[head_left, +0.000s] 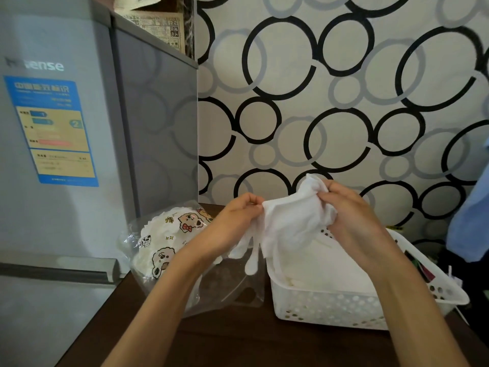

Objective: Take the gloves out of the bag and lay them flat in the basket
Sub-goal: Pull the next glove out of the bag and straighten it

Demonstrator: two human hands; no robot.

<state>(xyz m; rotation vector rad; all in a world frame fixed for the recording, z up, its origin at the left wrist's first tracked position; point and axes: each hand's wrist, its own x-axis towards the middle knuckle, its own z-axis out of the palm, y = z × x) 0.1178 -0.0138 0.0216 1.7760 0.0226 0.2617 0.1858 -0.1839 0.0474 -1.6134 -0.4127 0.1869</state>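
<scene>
I hold a white glove in the air between the bag and the basket. My left hand pinches its left cuff edge, and my right hand grips its bunched upper part. The glove's fingers hang down over the bag's near edge. A clear plastic bag printed with cartoon animals lies on the table at the left, with more white gloves inside. The white perforated basket stands on the right, and white gloves lie flat in it.
A dark wooden table carries the bag and basket. A grey fridge stands close on the left. The circle-patterned wall is directly behind. Blue fabric hangs at the right edge.
</scene>
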